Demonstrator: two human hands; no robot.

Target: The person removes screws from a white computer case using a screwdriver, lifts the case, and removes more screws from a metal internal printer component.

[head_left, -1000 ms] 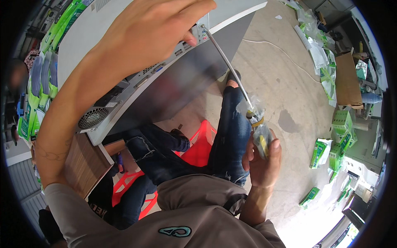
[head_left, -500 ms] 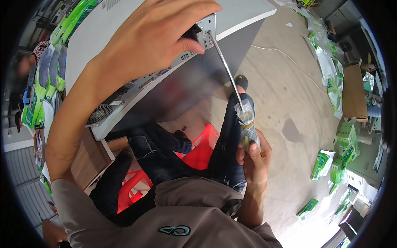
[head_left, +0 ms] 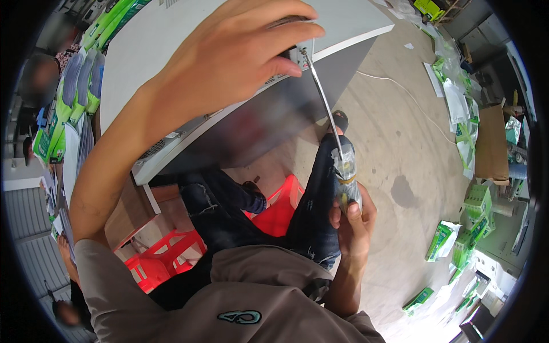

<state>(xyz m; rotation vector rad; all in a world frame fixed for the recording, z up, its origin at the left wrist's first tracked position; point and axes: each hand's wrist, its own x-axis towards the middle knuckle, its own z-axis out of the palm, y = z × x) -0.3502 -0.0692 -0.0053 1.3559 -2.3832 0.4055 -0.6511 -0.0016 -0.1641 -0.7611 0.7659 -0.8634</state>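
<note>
My left hand point(head_left: 240, 48) reaches over a metal computer case point(head_left: 154, 146), its fingers and thumb curved round the corner of the port panel. It covers much of the panel, so few ports and only part of the fan grille show. In my right hand point(head_left: 355, 220), low beside my knee, is a long screwdriver point(head_left: 325, 100). Its handle is wrapped in clear plastic with a yellowish band. The shaft slants up and left, its tip at the panel corner by my left thumb. Whether it sits in a screw is too small to tell.
The case lies on a grey table point(head_left: 354, 37) with a white edge. Red plastic stools point(head_left: 274, 214) stand below. Green packages point(head_left: 440, 240) and a cardboard box point(head_left: 492, 143) line the right side. A white cable point(head_left: 403, 88) crosses the floor. Other people are at the left.
My left fingers have moved on the panel corner and hide more of it, and fewer ports show. The whole view has shifted slightly. The screwdriver keeps its tip at the corner.
</note>
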